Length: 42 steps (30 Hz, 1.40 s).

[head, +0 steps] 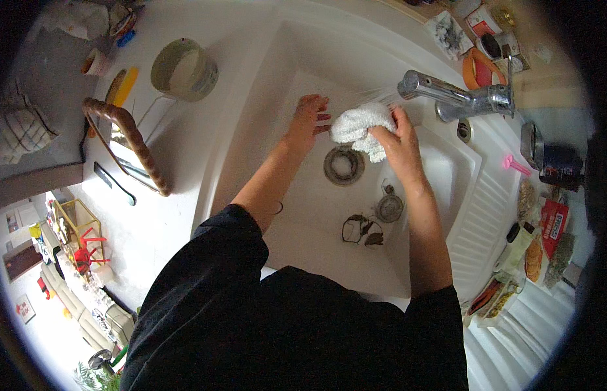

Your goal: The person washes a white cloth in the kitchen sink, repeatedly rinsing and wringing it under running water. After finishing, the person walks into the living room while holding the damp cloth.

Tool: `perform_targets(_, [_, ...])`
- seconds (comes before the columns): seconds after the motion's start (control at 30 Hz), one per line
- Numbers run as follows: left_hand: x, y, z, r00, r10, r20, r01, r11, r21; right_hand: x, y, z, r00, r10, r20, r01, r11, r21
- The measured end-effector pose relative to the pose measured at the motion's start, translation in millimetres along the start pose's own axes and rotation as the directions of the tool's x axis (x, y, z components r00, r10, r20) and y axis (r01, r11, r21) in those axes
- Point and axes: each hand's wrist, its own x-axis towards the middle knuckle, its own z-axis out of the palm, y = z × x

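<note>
A bunched white cloth (364, 128) is held in my right hand (401, 146), just below the spout of a chrome faucet (438, 93). Thin streams of water run from the spout onto the cloth and past it. My left hand (309, 119), fingers spread, is left of the cloth with nothing in it. Both hands are over a white sink basin (293, 244). In the basin lie a round drain fitting (344, 166), a smaller metal strainer (389, 207) and some dark leaf-like scraps (374, 238).
A translucent bucket (185, 70) and a brown-framed mirror (137, 151) stand on the left counter. Right of the basin is a ribbed drainboard (484, 220), with a pink plastic item (516, 165) and several food packages along its far edge. An orange tape roll (479, 68) sits behind the faucet.
</note>
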Motion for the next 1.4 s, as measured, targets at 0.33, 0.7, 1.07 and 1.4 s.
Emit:
perform_targets(0.33, [-41, 3, 47, 0.793, -0.104, 0.600, 0.448, 0.767, -0.459, 18, 22, 4, 0.942, 0.227, -0.248, -0.177, 0.962, 0.208])
perform_targets(0.7, [-46, -11, 53, 0.825, -0.234, 0.514, 0.531, 0.631, -0.566, -51, -18, 20, 0.916, -0.373, 0.144, 0.367, 0.640, -0.675])
perform_targets(1.07, [-96, 9, 60, 0.854, -0.386, 0.350, 0.507, 0.767, -0.393, -8, -128, -88, 0.620, -0.744, -0.248, 0.187, 0.447, -0.875])
perform_targets(1.4, [-122, 45, 55, 0.771, -0.379, 0.512, 0.605, 0.686, -0.404, -64, -62, -42, 0.934, -0.299, -0.193, 0.320, 0.944, 0.086])
